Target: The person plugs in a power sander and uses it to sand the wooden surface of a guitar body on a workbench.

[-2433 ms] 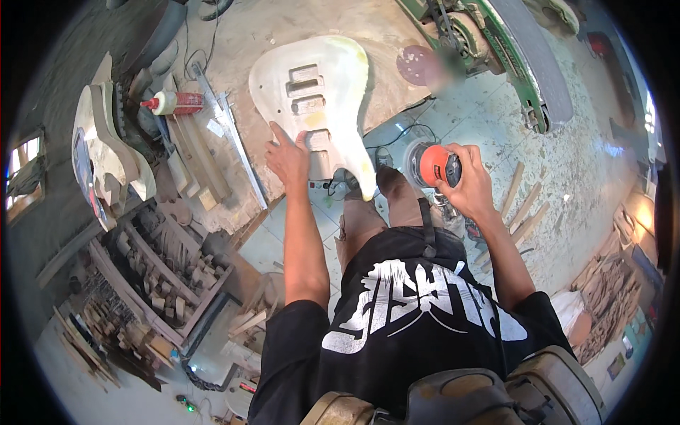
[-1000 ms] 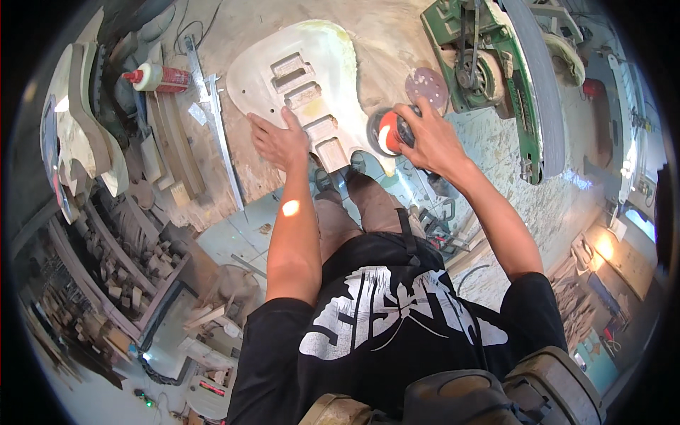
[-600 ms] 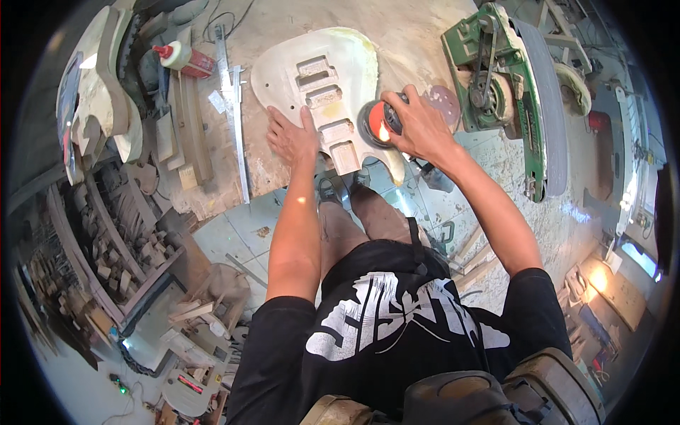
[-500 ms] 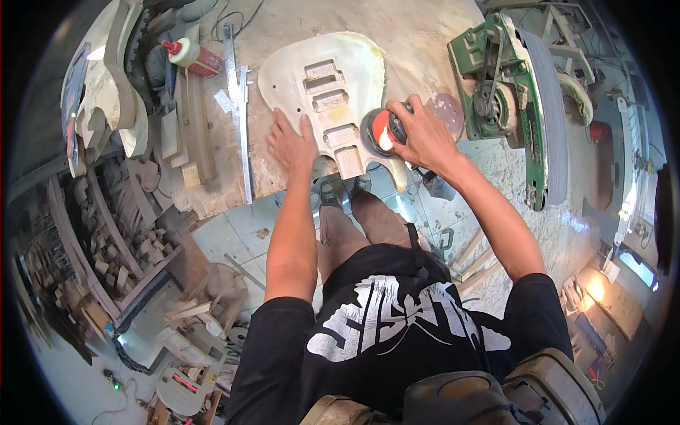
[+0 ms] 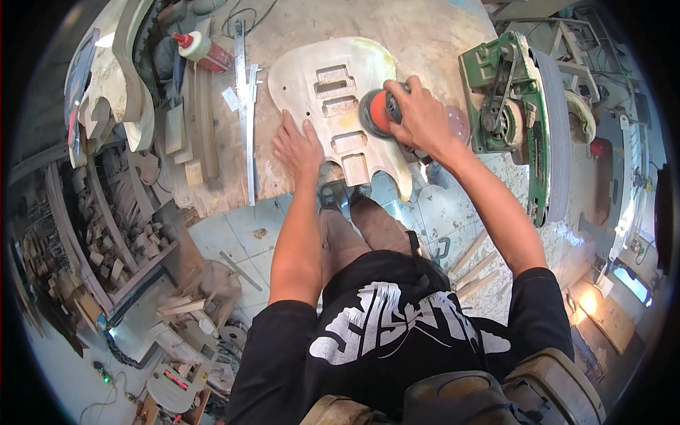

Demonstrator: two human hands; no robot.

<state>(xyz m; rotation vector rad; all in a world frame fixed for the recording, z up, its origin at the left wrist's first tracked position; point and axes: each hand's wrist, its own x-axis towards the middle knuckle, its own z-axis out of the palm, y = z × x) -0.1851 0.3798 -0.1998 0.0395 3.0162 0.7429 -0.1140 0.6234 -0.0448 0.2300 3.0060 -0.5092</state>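
Note:
A pale wooden electric guitar body (image 5: 290,71) lies flat at the front edge of the workbench, its rectangular cavities facing up. My left hand (image 5: 299,147) rests on its lower left edge with fingers spread. My right hand (image 5: 425,119) is wrapped round a red and black orbital sander (image 5: 380,112). The sander's round pad sits on the right side of the body, beside the middle cavities. A yellowish tint shows along the body's upper right edge. Part of the sander is covered by my fingers.
Left of the body lie metal rulers (image 5: 251,142), wood strips (image 5: 207,134) and a red-and-white glue bottle (image 5: 205,53). More shaped bodies (image 5: 120,85) stand at far left. A green belt sanding machine (image 5: 528,127) stands at right, near a perforated sanding disc (image 5: 459,124).
My right hand has slid the sander away from me along the body and a little to the left. My left hand stays on the body's edge. The whole view has shifted slightly.

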